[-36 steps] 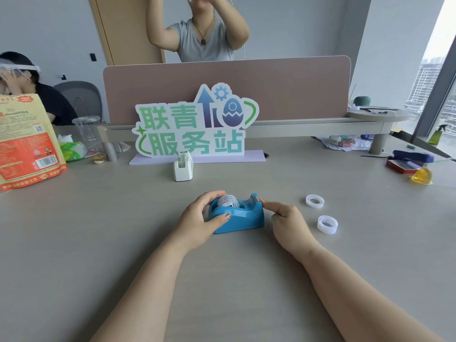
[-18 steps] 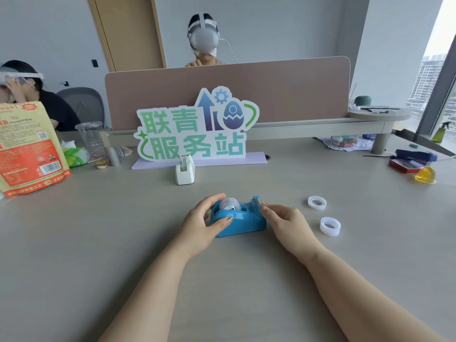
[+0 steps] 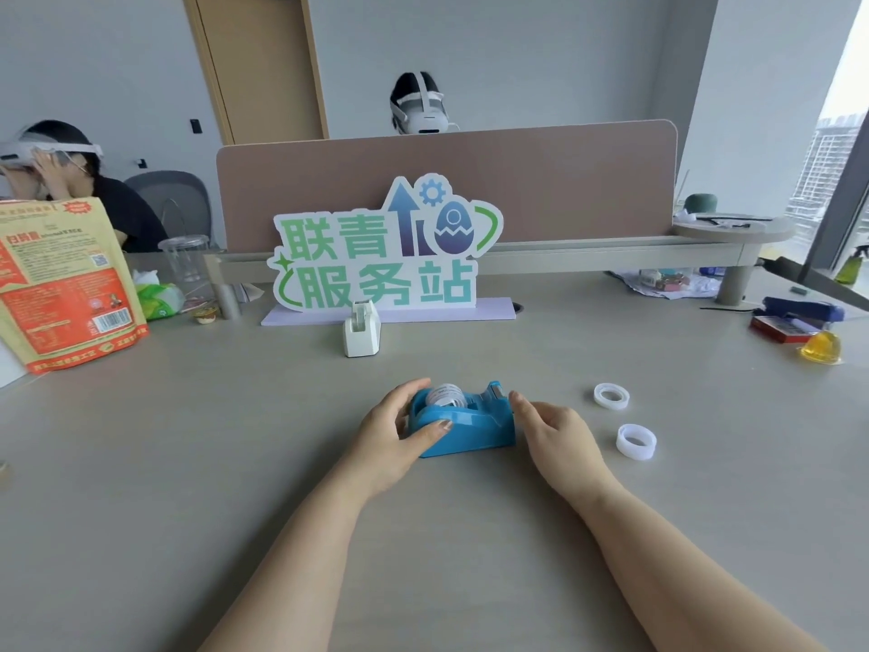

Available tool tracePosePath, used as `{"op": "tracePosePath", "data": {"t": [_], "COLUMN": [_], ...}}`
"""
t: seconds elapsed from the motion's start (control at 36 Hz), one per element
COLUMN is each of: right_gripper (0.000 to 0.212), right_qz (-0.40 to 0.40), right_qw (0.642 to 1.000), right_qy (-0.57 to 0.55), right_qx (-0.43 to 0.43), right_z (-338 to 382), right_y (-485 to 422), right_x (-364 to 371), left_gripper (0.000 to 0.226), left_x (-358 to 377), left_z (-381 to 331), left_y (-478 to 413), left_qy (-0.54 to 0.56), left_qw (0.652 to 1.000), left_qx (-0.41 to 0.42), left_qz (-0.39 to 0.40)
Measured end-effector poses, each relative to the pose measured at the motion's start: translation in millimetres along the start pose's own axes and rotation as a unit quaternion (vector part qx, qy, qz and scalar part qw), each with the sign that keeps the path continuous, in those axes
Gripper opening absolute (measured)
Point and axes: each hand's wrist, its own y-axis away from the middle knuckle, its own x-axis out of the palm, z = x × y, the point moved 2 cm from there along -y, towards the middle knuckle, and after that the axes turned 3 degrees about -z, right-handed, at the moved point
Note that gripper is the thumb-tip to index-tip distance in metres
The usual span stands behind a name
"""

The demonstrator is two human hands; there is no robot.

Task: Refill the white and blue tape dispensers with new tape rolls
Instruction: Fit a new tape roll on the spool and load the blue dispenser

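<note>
Blue tape dispenser lies lengthwise nine-to-three; left grip clasps its nine o'clock end, right grip open at three.

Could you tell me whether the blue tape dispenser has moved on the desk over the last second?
No. The blue tape dispenser keeps its spot relative to the two loose tape rolls and the white dispenser; only the camera shifted.

Noted a grey desk bearing a blue tape dispenser near the middle, with a white tape dispenser farther back before a sign. Found two loose tape rolls to the right. Recorded an orange bag at far left.
</note>
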Motion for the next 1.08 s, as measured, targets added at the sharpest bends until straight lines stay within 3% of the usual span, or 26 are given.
{"op": "tracePosePath", "data": {"t": [0.08, 0.14, 0.22, 0.31, 0.42, 0.47, 0.53, 0.56, 0.69, 0.81, 0.92, 1.08], "right_gripper": [0.048, 0.034, 0.029, 0.038, 0.062, 0.066, 0.06, 0.057, 0.048, 0.037, 0.03, 0.027], "right_qz": [-0.027, -0.049, -0.047, 0.013, 0.069, 0.072, 0.069, 0.066, 0.026, 0.033, 0.029, 0.033], "right_qw": [0.999, 0.998, 0.999, 1.0, 0.991, 0.982, 0.973, 0.969, 0.969, 0.969, 0.968, 0.966], "right_qy": [-0.014, -0.041, -0.028, -0.004, 0.092, 0.146, 0.18, 0.187, 0.202, 0.198, 0.204, 0.218], "right_qx": [0.01, 0.012, -0.003, -0.011, -0.063, -0.091, -0.13, -0.146, -0.14, -0.143, -0.141, -0.131], "right_z": [5.3, 8.9, 11.3, 11.7, 24.8, 33.2, 38.8, 40.4, 42.2, 41.2, 41.5, 41.6], "right_y": [5.6, 9.4, 11.4, 12.5, 18.3, 20.1, 20.4, 19.6, 9.6, -4.3, -28.8, -84.9], "right_x": [-3.8, -6.9, -4.6, 8.7, 29.1, 37.0, 45.2, 50.6, 65.7, 74.3, 88.7, 116.1], "left_gripper": [0.047, 0.038, 0.045, 0.049, 0.023, 0.038, 0.064, 0.066, 0.054, 0.049, 0.058, 0.094], "left_x": [0.5, 1.8, 2.1, -2.8, -7.6, -12.5, -15.9, -18.5, -27.1, -37.0, -45.6, -65.1], "left_z": [3.1, 0.4, -5.4, -5.8, 0.1, 5.1, 10.1, 11.4, 6.2, 10.1, 24.7, 42.0], "left_y": [-0.6, 0.2, 2.6, 5.3, 13.1, 18.4, 23.4, 25.8, 25.2, 11.2, -13.3, -54.2], "left_qy": [-0.022, -0.054, -0.111, -0.139, -0.046, -0.038, -0.09, -0.132, -0.357, -0.426, -0.434, -0.403], "left_qw": [0.999, 0.995, 0.977, 0.961, 0.988, 0.994, 0.994, 0.99, 0.934, 0.903, 0.9, 0.906], "left_qx": [-0.009, -0.005, -0.03, -0.042, -0.035, -0.027, -0.022, -0.024, 0.013, 0.049, 0.039, -0.065], "left_qz": [-0.026, -0.079, -0.179, -0.234, -0.146, -0.098, -0.055, -0.044, -0.013, 0.024, 0.006, -0.111]}}
